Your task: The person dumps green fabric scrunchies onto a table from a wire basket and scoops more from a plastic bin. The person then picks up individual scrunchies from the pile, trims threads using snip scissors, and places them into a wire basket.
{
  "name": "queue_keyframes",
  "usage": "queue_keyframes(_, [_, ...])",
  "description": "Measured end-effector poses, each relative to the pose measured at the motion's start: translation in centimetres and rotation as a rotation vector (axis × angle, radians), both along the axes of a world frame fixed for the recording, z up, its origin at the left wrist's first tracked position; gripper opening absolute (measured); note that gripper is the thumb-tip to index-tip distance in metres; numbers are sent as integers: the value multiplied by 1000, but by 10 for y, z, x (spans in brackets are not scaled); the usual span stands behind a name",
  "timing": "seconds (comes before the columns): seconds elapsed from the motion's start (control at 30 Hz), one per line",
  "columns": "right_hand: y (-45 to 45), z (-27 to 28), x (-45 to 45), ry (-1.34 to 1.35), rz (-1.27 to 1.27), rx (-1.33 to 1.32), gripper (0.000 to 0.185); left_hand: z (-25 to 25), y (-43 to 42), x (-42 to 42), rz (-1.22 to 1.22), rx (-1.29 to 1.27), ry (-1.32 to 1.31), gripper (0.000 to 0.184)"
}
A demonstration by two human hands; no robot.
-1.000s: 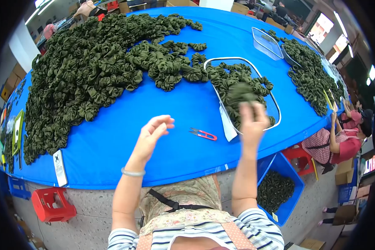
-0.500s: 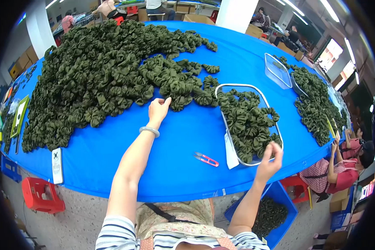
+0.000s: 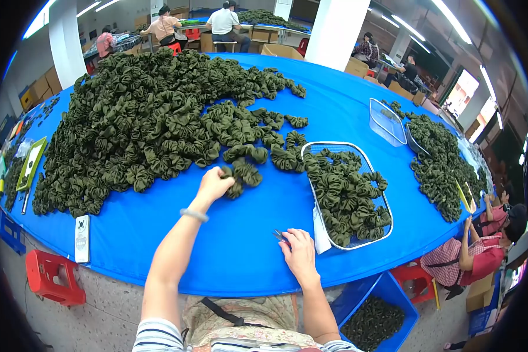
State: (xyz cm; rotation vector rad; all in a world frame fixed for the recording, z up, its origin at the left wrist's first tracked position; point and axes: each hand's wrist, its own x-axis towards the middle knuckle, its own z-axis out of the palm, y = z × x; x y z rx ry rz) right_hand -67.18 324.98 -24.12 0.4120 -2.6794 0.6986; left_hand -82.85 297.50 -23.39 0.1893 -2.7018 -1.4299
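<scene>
My left hand [image 3: 216, 183] is closed on a dark green scrunchie [image 3: 244, 174] at the near edge of the large scrunchie pile [image 3: 135, 117]. Whether it grips more than one there I cannot make out. Over the small thread snips [image 3: 279, 235] lies my right hand [image 3: 300, 253], its fingers closed around the handles. Only the metal tips show past the fingers. Just right of that hand, a mesh basket [image 3: 391, 218] with a pale rim holds several scrunchies [image 3: 340, 193].
A clear plastic basket [image 3: 387, 122] and another scrunchie pile [image 3: 443, 158] are at right, near a co-worker [image 3: 466, 249]. A phone [image 3: 82, 239] lies on the blue tablecloth's left edge. Below the table are a blue bin [image 3: 406, 302] and a red stool [image 3: 56, 277].
My left hand has drawn a scrunchie from the pile towards me. My right hand has moved left from the mesh basket onto the snips. The view has tilted up slightly.
</scene>
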Motion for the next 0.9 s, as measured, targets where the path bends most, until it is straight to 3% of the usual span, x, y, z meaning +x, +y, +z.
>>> queue_keyframes(0.07, [0,-1,3,9,-22,-12,28,3,-19,40,-3,-5,102,31])
queue_keyframes(0.27, [-7,0,4,39,-44,-24,27,22,-32,159,47,647,128,15])
queue_keyframes(0.4, [-21,15,8,102,-5,-178,23,29,-15,201,31,899,100,14])
queue_keyframes(0.53, [-43,27,23,-76,163,-530,17,31,15,211,-29,1000,41,16])
queue_keyframes(0.67, [-47,26,35,-563,250,-1015,31,30,34,212,-82,1010,20,19])
queue_keyframes(0.7, [-43,22,35,-611,320,-1036,42,27,37,213,-89,994,23,19])
queue_keyframes(0.8, [-42,10,37,-686,377,-1153,44,23,42,214,-112,986,23,22])
queue_keyframes(0.9, [-43,13,38,-687,340,-1041,45,27,45,216,-122,1001,6,23])
